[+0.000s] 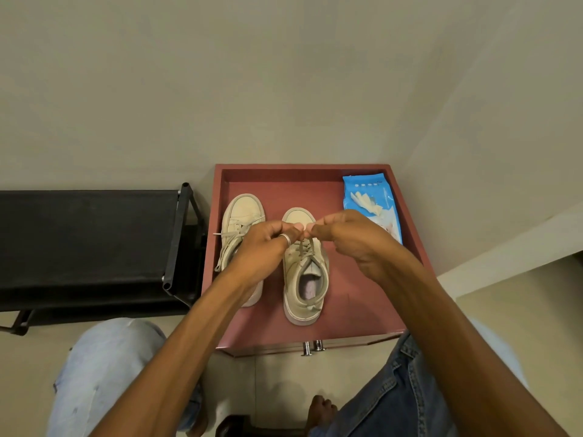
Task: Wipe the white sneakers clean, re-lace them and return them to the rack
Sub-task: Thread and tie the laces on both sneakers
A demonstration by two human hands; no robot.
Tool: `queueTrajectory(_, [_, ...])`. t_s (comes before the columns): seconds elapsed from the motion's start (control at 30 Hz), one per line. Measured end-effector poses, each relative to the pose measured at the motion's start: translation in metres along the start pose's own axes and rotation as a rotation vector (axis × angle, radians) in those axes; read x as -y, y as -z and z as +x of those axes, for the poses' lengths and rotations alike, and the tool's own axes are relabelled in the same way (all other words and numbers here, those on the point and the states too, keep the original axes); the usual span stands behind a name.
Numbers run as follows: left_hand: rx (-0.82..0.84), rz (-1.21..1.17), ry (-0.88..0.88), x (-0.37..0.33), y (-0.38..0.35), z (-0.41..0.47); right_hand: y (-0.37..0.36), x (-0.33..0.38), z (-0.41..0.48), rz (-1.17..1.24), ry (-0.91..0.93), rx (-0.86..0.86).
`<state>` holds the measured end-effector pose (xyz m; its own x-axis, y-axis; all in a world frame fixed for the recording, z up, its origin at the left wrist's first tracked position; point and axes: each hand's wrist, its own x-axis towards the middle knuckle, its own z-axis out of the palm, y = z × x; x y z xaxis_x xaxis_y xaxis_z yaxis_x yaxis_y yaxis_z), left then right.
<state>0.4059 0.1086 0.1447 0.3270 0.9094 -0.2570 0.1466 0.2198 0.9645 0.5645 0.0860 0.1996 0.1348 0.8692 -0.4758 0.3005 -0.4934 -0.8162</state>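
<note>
Two beige-white low-top sneakers stood side by side, toes toward the top of the frame, on the flat reddish desk (pixel 356 294) right of center, whose top had a raised rim along three sides. The left sneaker (pixel 243 216) lay partly under the left forearm, its flat laces loose and trailing off its left side. The right sneaker (pixel 304 279) sat at mid-frame, with a thick pale sole, a smooth upper and an open collar showing a greyish insole. Above its toe, the left hand (pixel 265 244) and right hand (pixel 350 238) met fingertip to fingertip, the curled fingers (pixel 291 230) of each pinching the lace (pixel 307 247), which rose taut from the upper eyelets. One metal ring (pixel 285 238) circled a left finger. One soft blue pack of wipes (pixel 372 200), glossy and rectangular, lay in the desk's upper right corner, a crumpled white wipe on top of it. One black rack (pixel 88 234), with a flat dark top shelf and tubular frame, stood just beside the desk at middle left. Two shiny metal knobs (pixel 312 346) stuck out of the desk's near edge.
</note>
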Motion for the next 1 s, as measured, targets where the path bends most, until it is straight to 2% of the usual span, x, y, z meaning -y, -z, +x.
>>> queueTrajectory(0.2, [-0.014, -0.174, -0.014, 0.002, -0.008, -0.001, 0.003, -0.003, -0.004, 0.166, -0.022, -0.073])
queueTrajectory(0.53, [-0.148, -0.176, -0.105, 0.006, -0.015, 0.0, 0.002, -0.012, -0.005, 0.196, -0.009, -0.134])
queueTrajectory(1.0, [-0.126, -0.138, -0.112, 0.013, -0.017, 0.003, -0.001, -0.013, -0.007, 0.194, 0.032, -0.097])
